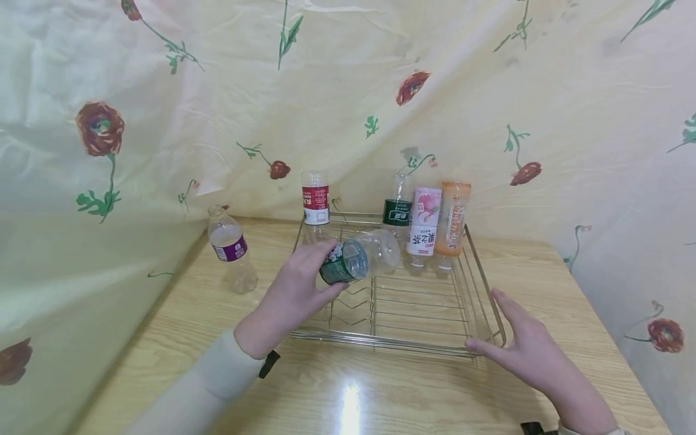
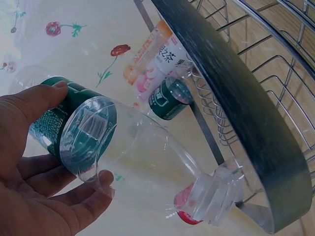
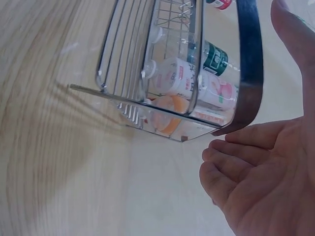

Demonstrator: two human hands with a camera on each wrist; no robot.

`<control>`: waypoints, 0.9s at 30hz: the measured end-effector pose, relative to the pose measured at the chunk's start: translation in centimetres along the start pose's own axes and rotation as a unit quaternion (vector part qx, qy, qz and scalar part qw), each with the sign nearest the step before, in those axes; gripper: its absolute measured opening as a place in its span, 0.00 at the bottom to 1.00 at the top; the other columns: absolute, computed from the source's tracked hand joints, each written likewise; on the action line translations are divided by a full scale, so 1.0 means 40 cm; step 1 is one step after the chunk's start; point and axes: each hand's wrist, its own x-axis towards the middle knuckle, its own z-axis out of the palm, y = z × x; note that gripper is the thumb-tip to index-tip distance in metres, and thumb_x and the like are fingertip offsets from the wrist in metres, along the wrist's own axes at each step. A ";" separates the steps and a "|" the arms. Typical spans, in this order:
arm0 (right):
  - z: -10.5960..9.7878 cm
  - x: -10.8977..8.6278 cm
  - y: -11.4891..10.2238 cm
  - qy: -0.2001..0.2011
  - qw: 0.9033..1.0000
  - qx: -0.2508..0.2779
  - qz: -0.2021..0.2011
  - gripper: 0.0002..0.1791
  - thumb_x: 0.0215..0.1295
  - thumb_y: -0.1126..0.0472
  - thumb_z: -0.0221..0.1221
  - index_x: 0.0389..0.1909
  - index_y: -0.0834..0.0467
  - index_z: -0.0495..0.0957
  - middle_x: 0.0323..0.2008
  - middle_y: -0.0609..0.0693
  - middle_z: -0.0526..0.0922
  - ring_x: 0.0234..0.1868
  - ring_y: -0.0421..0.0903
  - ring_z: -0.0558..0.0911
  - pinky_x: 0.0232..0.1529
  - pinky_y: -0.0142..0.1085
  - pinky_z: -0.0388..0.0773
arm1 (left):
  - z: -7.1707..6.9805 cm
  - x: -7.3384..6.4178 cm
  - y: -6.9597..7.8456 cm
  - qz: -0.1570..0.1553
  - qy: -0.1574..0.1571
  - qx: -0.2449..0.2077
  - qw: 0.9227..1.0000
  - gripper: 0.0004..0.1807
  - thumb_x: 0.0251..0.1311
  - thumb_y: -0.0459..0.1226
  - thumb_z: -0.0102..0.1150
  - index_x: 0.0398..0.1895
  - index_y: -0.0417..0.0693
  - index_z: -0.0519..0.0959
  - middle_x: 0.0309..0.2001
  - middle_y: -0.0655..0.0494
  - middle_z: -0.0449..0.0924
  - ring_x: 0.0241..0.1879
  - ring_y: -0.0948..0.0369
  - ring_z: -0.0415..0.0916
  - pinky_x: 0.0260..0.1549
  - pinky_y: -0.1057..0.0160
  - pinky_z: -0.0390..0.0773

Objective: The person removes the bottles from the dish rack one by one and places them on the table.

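Note:
My left hand (image 1: 296,275) grips a clear plastic bottle (image 2: 64,115) by its green label. The bottle lies tilted over the wire rack (image 1: 418,311), and in the left wrist view its neck points down towards the rack. At the front right corner of the rack is my right hand (image 1: 524,341), thumb and fingers spread beside the rim and holding nothing. In the rack, neck down, stand a pink-and-white labelled bottle (image 1: 424,220), an orange-labelled bottle (image 1: 452,220) and a green-labelled bottle (image 1: 397,211). A red-labelled bottle (image 1: 316,202) stands at the back left.
A bottle with a purple label (image 1: 231,249) stands on the wooden table (image 1: 304,386) left of the rack. A flowered cloth (image 1: 348,109) hangs behind and along the sides. The rack has a broad dark rim band (image 2: 236,103).

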 end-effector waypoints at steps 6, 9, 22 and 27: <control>-0.014 -0.004 -0.022 0.027 1.000 0.000 -0.012 0.65 0.55 0.40 0.74 0.82 0.59 0.44 0.72 0.76 0.55 0.67 0.80 0.59 0.57 0.77 0.60 | 0.000 0.000 0.005 0.014 -0.003 0.015 1.000 0.41 0.47 0.35 0.83 0.65 0.36 0.73 0.60 0.45 0.79 0.57 0.52 0.76 0.55 0.58 0.79; -0.020 -0.005 -0.036 0.035 0.999 0.001 -0.018 0.64 0.55 0.41 0.74 0.82 0.58 0.45 0.72 0.76 0.56 0.67 0.80 0.60 0.56 0.77 0.60 | -0.001 0.000 0.009 0.018 -0.007 0.021 1.000 0.40 0.47 0.35 0.83 0.64 0.36 0.73 0.60 0.44 0.79 0.57 0.52 0.76 0.55 0.57 0.79; -0.038 -0.004 -0.105 0.074 0.995 -0.003 -0.061 0.60 0.54 0.41 0.76 0.81 0.51 0.52 0.72 0.68 0.63 0.66 0.74 0.65 0.55 0.75 0.65 | -0.005 -0.002 0.027 0.016 -0.030 0.049 0.998 0.42 0.47 0.35 0.83 0.66 0.37 0.73 0.61 0.45 0.78 0.59 0.51 0.74 0.57 0.57 0.78; -0.045 -0.002 -0.137 0.089 0.992 -0.009 -0.087 0.60 0.52 0.43 0.77 0.81 0.49 0.53 0.73 0.65 0.64 0.67 0.72 0.66 0.56 0.73 0.66 | -0.006 -0.002 0.034 0.026 -0.034 0.064 0.997 0.41 0.47 0.36 0.83 0.65 0.36 0.73 0.61 0.45 0.78 0.60 0.50 0.74 0.58 0.56 0.78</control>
